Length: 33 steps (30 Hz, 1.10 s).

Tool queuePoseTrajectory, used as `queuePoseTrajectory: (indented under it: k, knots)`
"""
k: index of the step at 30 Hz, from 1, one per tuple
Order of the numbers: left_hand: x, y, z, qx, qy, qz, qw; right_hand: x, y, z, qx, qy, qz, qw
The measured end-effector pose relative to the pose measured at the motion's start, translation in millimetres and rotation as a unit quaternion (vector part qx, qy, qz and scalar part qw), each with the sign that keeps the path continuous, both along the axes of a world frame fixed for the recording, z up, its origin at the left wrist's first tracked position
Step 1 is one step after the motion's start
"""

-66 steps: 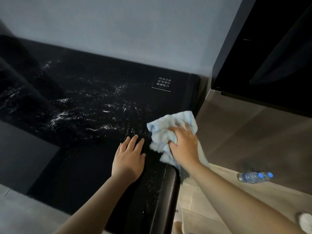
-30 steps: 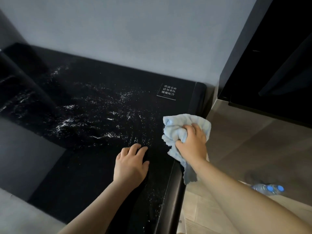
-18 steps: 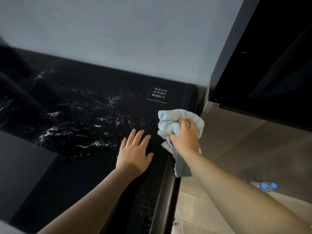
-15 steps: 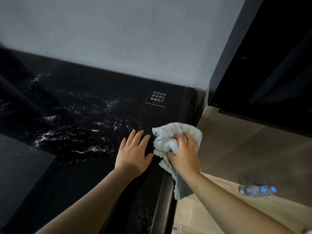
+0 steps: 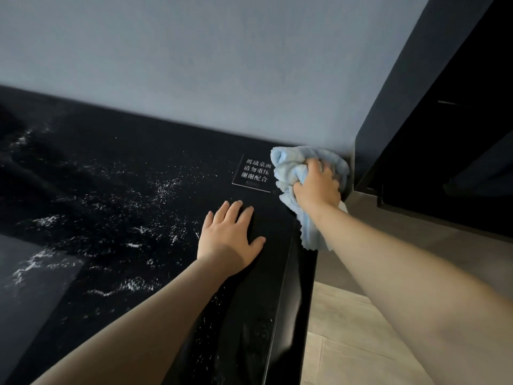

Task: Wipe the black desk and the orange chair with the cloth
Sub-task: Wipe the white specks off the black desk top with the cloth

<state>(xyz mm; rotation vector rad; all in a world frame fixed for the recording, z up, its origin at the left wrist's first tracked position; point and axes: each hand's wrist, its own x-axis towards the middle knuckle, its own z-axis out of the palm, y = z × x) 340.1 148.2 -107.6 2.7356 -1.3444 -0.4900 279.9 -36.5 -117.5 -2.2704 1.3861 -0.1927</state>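
The black desk (image 5: 116,190) has a glossy top speckled with white marks and fills the left and middle of the view. My right hand (image 5: 316,187) grips a bunched light blue cloth (image 5: 288,168) at the desk's far right corner, against the wall. A tail of the cloth hangs over the desk's right edge. My left hand (image 5: 230,237) rests flat on the desk top, fingers spread, a little nearer than the cloth. The orange chair is not in view.
A small plate with white lettering (image 5: 254,173) lies on the desk just left of the cloth. A grey wall (image 5: 222,65) backs the desk. A dark cabinet (image 5: 444,120) stands to the right, with pale floor (image 5: 347,329) below.
My right hand has pushed the cloth from the desk's right edge up to the far right corner beside the lettered plate. My left hand stays flat on the desk.
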Motion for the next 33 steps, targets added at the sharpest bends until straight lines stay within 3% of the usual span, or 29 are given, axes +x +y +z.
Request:
queuePoseTrajectory:
  k: [8,11,16,21,25,28,33]
  knots:
    - [0,1,-2,-0.007,0.001,-0.002,1.0,16,-44,-9,-0.014,-0.026,0.03,0.999]
    - [-1,2,-1,-0.01,0.014,0.002,1.0,-13,-6,-9,-0.032,-0.014,0.07,0.997]
    - [-8,8,-1,-0.022,0.014,0.009,1.0,-93,81,-3,-0.066,-0.02,0.223,0.973]
    - [-19,20,2,-0.017,0.021,0.014,1.0,-47,29,-11,-0.072,0.016,0.186,0.98]
    - [-29,36,-1,-0.026,0.019,0.024,0.999,-23,8,-6,-0.03,-0.003,0.101,0.994]
    - [-37,46,-2,-0.033,0.017,0.019,0.999,-44,30,-16,-0.074,-0.008,0.138,0.988]
    - [-40,78,-4,-0.034,0.036,-0.017,0.999,-125,139,-16,-0.026,-0.08,0.193,0.978]
